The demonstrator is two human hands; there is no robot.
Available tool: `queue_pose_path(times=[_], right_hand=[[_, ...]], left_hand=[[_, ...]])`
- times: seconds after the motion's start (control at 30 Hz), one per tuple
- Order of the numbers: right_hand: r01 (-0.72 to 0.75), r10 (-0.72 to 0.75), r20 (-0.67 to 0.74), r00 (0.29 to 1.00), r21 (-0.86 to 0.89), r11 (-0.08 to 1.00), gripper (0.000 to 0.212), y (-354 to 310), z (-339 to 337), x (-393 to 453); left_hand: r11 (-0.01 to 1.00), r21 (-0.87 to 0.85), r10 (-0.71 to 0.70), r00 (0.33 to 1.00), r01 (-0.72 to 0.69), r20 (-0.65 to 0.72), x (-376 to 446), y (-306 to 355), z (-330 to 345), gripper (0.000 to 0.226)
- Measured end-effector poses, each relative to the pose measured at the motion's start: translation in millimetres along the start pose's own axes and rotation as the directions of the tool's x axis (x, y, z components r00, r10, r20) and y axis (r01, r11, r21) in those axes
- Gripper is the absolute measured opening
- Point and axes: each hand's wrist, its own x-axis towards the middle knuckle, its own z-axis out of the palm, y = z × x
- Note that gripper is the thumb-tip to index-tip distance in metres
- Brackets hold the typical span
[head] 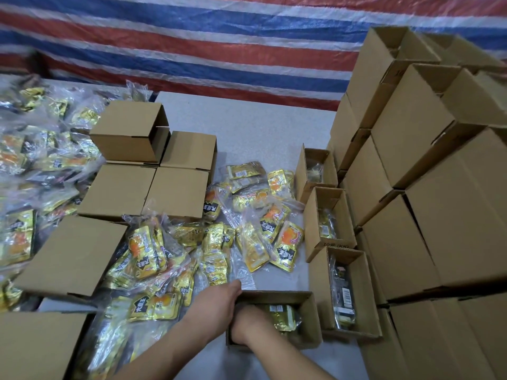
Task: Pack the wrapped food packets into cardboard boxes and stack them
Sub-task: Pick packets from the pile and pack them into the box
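An open cardboard box (pixel 310 319) stands near the front of the table. My left hand (pixel 219 300) grips its far left corner. My right hand (pixel 248 323) is down inside the box with its fingers curled in shadow round a bundle of gold food packets (pixel 282 315). Loose gold and orange wrapped packets (pixel 247 231) in clear bags lie spread over the middle of the table. Three more open boxes (pixel 319 215) with packets in them stand in a row behind the first, along the right.
A tall stack of cardboard boxes (pixel 428 215) fills the right side. Several closed boxes (pixel 153 185) sit left of centre, and another (pixel 35 349) at the front left. A heap of bagged packets (pixel 30 160) covers the far left. A striped tarpaulin (pixel 192 45) hangs behind.
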Motion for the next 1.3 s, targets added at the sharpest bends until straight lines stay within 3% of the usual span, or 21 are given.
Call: queue_pose_path(times=[0.13, 0.3, 0.37, 0.43, 0.47, 0.53, 0.6, 0.7, 0.8, 0.9, 0.97, 1.17, 1.23, 1.3], right_hand=[[0.113, -0.111, -0.032, 0.993, 0.057, 0.992, 0.039, -1, 1, -12], [0.160, -0.117, -0.194, 0.974, 0.224, 0.961, 0.035, 13, -9, -37], [0.180, -0.103, -0.256, 0.961, 0.300, 0.937, 0.035, 28, -15, -44], [0.222, -0.089, -0.312, 0.946, 0.419, 0.880, 0.033, 45, -24, -48], [0.245, -0.072, -0.355, 0.932, 0.473, 0.846, 0.031, 53, -29, -49], [0.291, -0.003, -0.464, 0.886, 0.549, 0.784, 0.025, 67, -42, -49], [0.323, 0.081, -0.542, 0.837, 0.606, 0.727, 0.026, 77, -53, -47], [0.298, 0.129, -0.590, 0.797, 0.569, 0.766, 0.024, 83, -58, -37], [0.269, 0.026, -0.622, 0.782, 0.374, 0.888, 0.022, 82, -53, -30], [0.139, -0.121, -0.551, 0.825, -0.010, 0.990, 0.037, 78, -43, -23], [0.077, -0.128, -0.500, 0.856, -0.122, 0.990, 0.041, 76, -34, -22], [0.044, -0.057, -0.449, 0.892, -0.040, 0.998, 0.041, 80, -26, -28], [0.048, -0.033, -0.407, 0.913, 0.026, 0.999, 0.038, 82, -28, -31], [0.046, -0.009, -0.372, 0.928, 0.091, 0.995, 0.034, 84, -31, -35]], left_hand=[[0.999, 0.052, -0.014, 0.999, 0.012, 0.034, -5, -7, 2, 0.006], [0.993, -0.115, -0.012, 0.999, 0.007, -0.043, -6, -33, -1, 0.032], [0.991, -0.134, -0.033, 0.996, 0.022, -0.081, 4, -47, -6, 0.030], [1.000, 0.019, 0.003, 0.994, -0.001, -0.109, 20, -62, -12, 0.018], [0.989, 0.136, 0.061, 0.995, -0.050, -0.082, 29, -69, -12, 0.036], [0.898, 0.377, 0.215, 0.974, -0.228, 0.077, 49, -78, -11, 0.074], [0.703, 0.587, 0.288, 0.915, -0.401, 0.281, 67, -77, -8, 0.094], [0.417, 0.737, 0.261, 0.847, -0.531, 0.463, 92, -75, 7, 0.099], [0.277, 0.795, 0.243, 0.839, -0.540, 0.486, 108, -71, 24, 0.094], [0.270, 0.795, 0.262, 0.836, -0.544, 0.483, 113, -72, 36, 0.091], [0.235, 0.807, 0.283, 0.833, -0.542, 0.476, 115, -72, 37, 0.087], [0.291, 0.797, 0.344, 0.835, -0.529, 0.429, 115, -71, 22, 0.048], [0.357, 0.781, 0.358, 0.847, -0.513, 0.393, 113, -67, 4, 0.038], [0.485, 0.750, 0.331, 0.888, -0.449, 0.318, 107, -66, -18, 0.034]])
